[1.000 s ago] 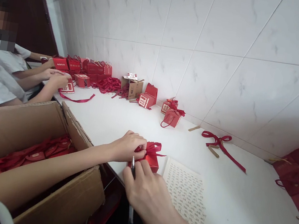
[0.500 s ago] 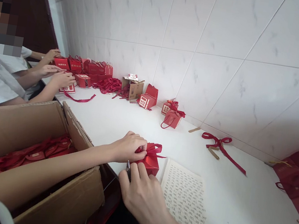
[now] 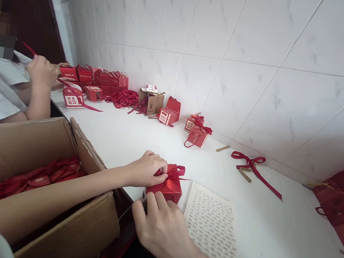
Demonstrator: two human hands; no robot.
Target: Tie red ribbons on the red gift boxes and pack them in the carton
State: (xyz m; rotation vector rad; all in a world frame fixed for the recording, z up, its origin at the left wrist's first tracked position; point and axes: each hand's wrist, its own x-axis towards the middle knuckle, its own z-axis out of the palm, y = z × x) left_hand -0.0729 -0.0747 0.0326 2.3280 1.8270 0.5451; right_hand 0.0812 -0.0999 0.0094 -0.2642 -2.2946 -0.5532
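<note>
The red box (image 3: 172, 196) sits on the table (image 3: 275, 239), near its front edge and just left of a handwritten sheet (image 3: 210, 223). The left hand (image 3: 146, 170) has its grip pinched on the ribbon bow (image 3: 178, 171) at the box's top. The right hand (image 3: 160, 226) is at the box's near side, its grip curled around a pen (image 3: 145, 205), mostly hidden. An open carton (image 3: 75, 232) holding red items stands below the left forearm.

Hands (image 3: 160, 226) at a ribboned red box (image 3: 173, 186)
</note>
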